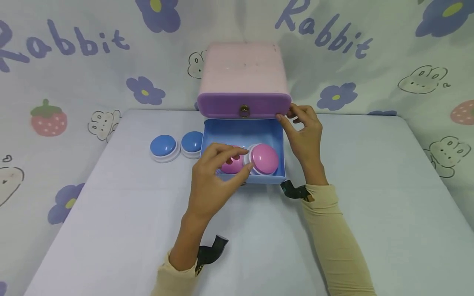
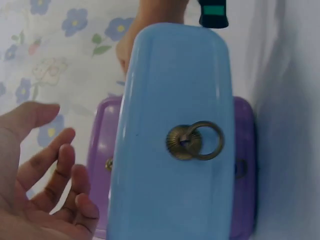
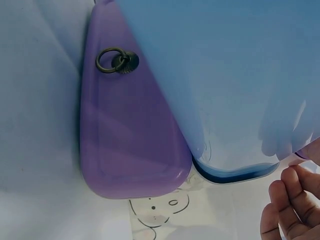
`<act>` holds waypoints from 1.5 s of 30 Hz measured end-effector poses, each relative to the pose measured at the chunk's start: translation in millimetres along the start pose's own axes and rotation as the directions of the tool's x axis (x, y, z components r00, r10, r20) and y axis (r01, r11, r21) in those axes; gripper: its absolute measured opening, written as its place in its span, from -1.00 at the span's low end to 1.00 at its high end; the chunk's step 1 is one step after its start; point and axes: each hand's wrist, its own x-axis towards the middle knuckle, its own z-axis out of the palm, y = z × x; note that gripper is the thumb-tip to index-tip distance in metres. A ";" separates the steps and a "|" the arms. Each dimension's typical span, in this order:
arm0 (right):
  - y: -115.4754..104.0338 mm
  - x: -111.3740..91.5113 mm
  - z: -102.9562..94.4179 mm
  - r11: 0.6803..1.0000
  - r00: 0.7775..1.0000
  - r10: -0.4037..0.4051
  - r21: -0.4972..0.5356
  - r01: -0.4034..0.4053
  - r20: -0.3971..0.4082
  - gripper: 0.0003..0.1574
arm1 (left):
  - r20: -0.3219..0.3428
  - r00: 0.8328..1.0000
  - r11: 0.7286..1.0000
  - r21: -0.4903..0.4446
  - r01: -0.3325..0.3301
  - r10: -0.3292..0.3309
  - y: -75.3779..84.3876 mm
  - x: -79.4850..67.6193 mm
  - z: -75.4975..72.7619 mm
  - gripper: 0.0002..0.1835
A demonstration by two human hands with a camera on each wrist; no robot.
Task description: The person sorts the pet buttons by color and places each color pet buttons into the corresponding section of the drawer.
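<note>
A small pink drawer cabinet point(image 1: 244, 68) with a purple upper front stands at the back of the table, its blue drawer point(image 1: 264, 179) pulled out. Two round buttons lie in the drawer: a pink-domed button point(image 1: 265, 159) at the right, and another pink button point(image 1: 233, 166) partly hidden by my left hand point(image 1: 209, 181). That hand hovers over the drawer's front, thumb and fingers apart and nothing between them. My right hand point(image 1: 306, 133) grips the cabinet's right side at the purple front's lower corner. The drawer's brass ring pull point(image 2: 205, 141) shows in the left wrist view.
Left of the drawer, a blue-domed button point(image 1: 163, 146) and a second blue button point(image 1: 191, 142) sit on the white table point(image 1: 370, 197). A patterned cloth point(image 1: 237, 20) hangs behind the cabinet. Another brass ring pull point(image 1: 244, 111) is on the purple front.
</note>
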 end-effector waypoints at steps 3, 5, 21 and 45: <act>0.8 0.3 1.3 1.000 1.000 0.003 0.004 -0.003 0.003 -0.44 | -0.060 0.998 1.000 -0.009 0.002 -0.003 -4.3 -14.4 2.8 -0.73; 0.9 0.8 2.2 1.000 1.000 0.003 0.009 -0.003 0.009 -0.44 | -0.108 0.994 0.999 -0.034 0.014 -0.018 -7.5 -28.8 5.7 -0.75; 2.0 -1.8 0.3 1.000 1.000 0.017 0.015 -0.017 0.005 -0.43 | -0.187 0.976 0.988 0.086 0.129 -0.111 -31.2 -72.5 28.8 -0.80; 2.0 0.5 -1.6 1.000 1.000 -0.007 0.030 0.007 0.003 -0.44 | -0.190 0.914 0.927 -0.182 0.327 -0.359 2.2 -49.9 40.7 -0.94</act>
